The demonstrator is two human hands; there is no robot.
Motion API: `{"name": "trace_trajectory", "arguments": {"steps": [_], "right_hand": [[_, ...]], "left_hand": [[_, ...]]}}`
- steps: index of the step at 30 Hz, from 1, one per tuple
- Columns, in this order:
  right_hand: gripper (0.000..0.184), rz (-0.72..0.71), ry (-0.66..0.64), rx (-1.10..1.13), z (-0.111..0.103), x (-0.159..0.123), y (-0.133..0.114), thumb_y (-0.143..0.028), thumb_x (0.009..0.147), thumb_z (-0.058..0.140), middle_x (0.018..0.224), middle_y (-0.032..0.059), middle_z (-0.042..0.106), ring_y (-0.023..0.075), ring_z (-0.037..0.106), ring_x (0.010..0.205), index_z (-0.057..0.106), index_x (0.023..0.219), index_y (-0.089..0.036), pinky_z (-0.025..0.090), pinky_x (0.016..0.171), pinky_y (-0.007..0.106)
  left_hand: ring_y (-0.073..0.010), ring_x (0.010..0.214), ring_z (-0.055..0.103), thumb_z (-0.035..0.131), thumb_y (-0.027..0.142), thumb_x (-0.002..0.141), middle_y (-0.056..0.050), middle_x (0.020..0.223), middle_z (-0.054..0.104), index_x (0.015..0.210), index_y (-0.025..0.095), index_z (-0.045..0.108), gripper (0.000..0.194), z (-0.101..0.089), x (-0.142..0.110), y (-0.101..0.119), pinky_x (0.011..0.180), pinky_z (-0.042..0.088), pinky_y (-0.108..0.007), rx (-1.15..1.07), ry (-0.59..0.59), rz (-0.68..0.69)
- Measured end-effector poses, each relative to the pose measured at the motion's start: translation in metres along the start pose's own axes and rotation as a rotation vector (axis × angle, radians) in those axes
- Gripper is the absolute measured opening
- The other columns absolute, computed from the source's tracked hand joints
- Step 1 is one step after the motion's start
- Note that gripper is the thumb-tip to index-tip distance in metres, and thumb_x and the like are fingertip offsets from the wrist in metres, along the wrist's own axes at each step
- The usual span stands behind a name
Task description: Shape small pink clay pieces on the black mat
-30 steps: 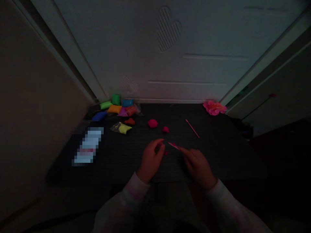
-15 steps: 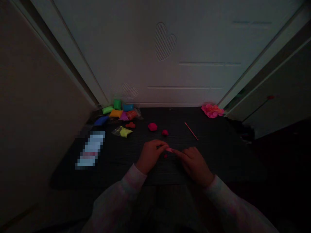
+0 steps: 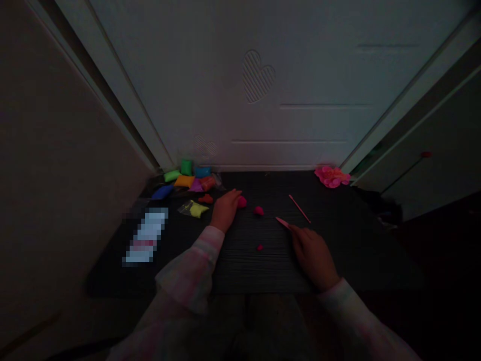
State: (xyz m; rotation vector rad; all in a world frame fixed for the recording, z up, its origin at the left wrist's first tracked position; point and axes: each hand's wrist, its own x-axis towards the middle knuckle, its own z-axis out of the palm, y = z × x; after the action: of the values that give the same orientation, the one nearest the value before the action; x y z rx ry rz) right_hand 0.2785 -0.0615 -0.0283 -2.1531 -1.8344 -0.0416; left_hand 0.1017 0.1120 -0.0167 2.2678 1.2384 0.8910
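Moved from the pink knife (image 3: 282,222) to the largest clay lump (image 3: 243,202), the left fingers (image 3: 234,195) are half-curled, hold unclear; the handle is pinched by right fingers (image 3: 296,231), leaving the blade free.

The left hand (image 3: 225,209) covers part of the larger pink lump (image 3: 242,202); the right hand (image 3: 313,254) hides the rear of the pink blade (image 3: 282,222). Left of both hands, a bright panel (image 3: 146,235) is pixelated past reading.
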Motion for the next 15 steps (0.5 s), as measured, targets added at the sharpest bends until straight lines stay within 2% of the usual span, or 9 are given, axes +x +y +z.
{"name": "trace_trajectory", "arguments": {"steps": [4,7,9,11,15], "right_hand": [[0.03,0.021,-0.019,-0.008,-0.001,0.0,-0.001,-0.019,0.085,0.037,0.08,0.0067,0.059,0.0176,0.053,0.073,0.053,0.11,-0.014,0.039,0.066,0.03],[0.031,0.023,-0.017,-0.019,-0.001,0.0,0.0,-0.02,0.085,0.037,0.081,0.007,0.059,0.0178,0.053,0.073,0.053,0.111,-0.015,0.039,0.065,0.03],[0.031,0.018,-0.017,-0.023,0.0,0.0,0.0,-0.019,0.085,0.037,0.082,0.0078,0.059,0.018,0.053,0.075,0.053,0.11,-0.014,0.039,0.066,0.03],[0.03,0.013,-0.019,-0.029,0.0,0.0,0.001,-0.019,0.085,0.037,0.084,0.0086,0.059,0.0184,0.053,0.077,0.055,0.108,-0.014,0.039,0.067,0.03],[0.027,0.006,-0.023,-0.046,0.0,0.0,0.002,-0.02,0.085,0.038,0.084,0.0089,0.058,0.0191,0.053,0.079,0.057,0.103,-0.014,0.039,0.069,0.031]], "left_hand": [[-0.0202,0.113,0.049,0.039,0.006,0.078,-0.012,0.113,0.059,0.105,0.012,0.058,0.033,0.005,-0.004,0.002,0.097,0.037,-0.036,0.09,-0.083,0.08],[-0.024,0.116,0.046,0.045,0.014,0.078,-0.017,0.118,0.055,0.109,0.007,0.055,0.033,0.004,-0.01,0.005,0.101,0.031,-0.039,0.147,-0.122,0.129],[-0.0265,0.117,0.044,0.051,0.021,0.077,-0.019,0.12,0.053,0.113,0.005,0.051,0.04,0.004,-0.011,0.005,0.101,0.03,-0.041,0.217,-0.128,0.16],[-0.0271,0.115,0.045,0.054,0.024,0.075,-0.02,0.12,0.052,0.115,0.005,0.048,0.045,0.005,-0.011,0.002,0.099,0.032,-0.041,0.281,-0.113,0.152],[-0.0246,0.103,0.055,0.049,0.018,0.077,-0.017,0.111,0.058,0.11,0.008,0.051,0.034,0.009,-0.005,-0.006,0.09,0.041,-0.038,0.279,-0.087,0.08]]}}
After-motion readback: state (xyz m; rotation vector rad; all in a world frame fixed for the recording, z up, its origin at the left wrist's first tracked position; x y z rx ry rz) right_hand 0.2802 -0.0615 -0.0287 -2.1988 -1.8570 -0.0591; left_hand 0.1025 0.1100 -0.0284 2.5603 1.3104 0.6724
